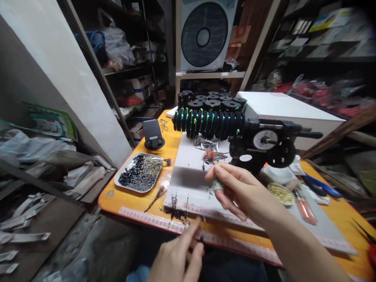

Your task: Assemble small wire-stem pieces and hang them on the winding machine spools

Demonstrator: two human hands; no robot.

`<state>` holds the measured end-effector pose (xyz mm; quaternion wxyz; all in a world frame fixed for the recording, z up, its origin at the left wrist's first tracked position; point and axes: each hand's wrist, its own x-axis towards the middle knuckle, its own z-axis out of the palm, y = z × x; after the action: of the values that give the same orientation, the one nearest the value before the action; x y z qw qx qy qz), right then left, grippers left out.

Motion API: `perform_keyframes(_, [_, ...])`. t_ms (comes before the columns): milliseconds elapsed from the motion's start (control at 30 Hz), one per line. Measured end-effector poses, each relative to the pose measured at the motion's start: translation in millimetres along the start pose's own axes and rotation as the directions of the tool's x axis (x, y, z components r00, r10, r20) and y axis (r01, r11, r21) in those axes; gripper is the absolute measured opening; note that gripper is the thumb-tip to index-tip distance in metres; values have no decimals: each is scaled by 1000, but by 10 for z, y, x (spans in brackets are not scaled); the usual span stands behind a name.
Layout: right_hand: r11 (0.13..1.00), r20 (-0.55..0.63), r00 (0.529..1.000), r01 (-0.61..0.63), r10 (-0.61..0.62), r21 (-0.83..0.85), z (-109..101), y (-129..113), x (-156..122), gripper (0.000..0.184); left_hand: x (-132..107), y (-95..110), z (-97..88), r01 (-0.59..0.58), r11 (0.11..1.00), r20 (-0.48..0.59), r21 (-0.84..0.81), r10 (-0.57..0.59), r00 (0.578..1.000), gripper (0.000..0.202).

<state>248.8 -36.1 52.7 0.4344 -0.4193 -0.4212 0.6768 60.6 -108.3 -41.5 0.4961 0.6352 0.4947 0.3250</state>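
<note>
My right hand [235,188] is raised over the light grey board [188,176], thumb and fingertips pressed together in a pinch. What sits in the pinch is too small to make out. Pale tape or a finger cover [217,185] wraps one finger. A small dark piece [203,167] shows just left of the fingertips. Lower down, at the table's front edge, my left hand [179,254] has its index finger stretched out and its thumb apart. Close to that thumb is a tiny black piece [201,238]. Small dark rigs with thin wires [178,213] lie beyond the left fingers.
A black hand-cranked winder [264,141] carries a row of black spools [208,121] wound with green line. On the left stand a white tray [141,172] of small parts and a phone stand [152,135]. Rightward are a bowl of brass-coloured bits [280,194] and orange-handled tools [305,205].
</note>
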Motion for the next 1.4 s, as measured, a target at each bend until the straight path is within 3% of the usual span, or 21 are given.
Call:
perform_keyframes(133, [932,4,1000,23,-24,-361,-6,-107,-55,37,165,214,-155,-25,999,-30,-23,24,999,41])
perform_keyframes(267, [923,32,999,46,-37,-383,15,-168,-62,39,424,468,-77,-49,978,-82,-205,33,996,33])
perform_keyframes(400, [955,64,997,52,-35,-292,15,-144,-55,36,582,586,58,-98,972,-31,-213,94,995,25])
perform_keyframes(500, [995,114,993,46,-36,-92,6,-100,-45,32,598,598,107,-165,948,-22,-272,165,986,23])
perform_keyframes(633, [997,146,989,20,-30,73,7,-67,-23,29,585,595,128,-165,925,-43,-341,160,986,24])
perform_keyframes(800, [977,94,995,-32,13,209,35,-40,5,40,548,616,93,-271,920,-102,-282,253,962,22])
perform_keyframes(867, [961,62,997,-56,40,271,65,-24,18,45,523,608,60,-274,889,-75,-366,266,961,22])
perform_keyframes(1033, [929,48,997,-76,63,361,147,-3,55,45,435,526,27,-62,681,105,-730,201,974,21])
perform_keyframes(1233, [923,16,998,-58,56,380,122,12,83,41,273,368,120,135,483,223,-865,128,966,23])
perform_keyframes(1400, [937,23,998,-58,54,343,97,37,99,43,156,217,167,369,360,397,-857,6,918,29])
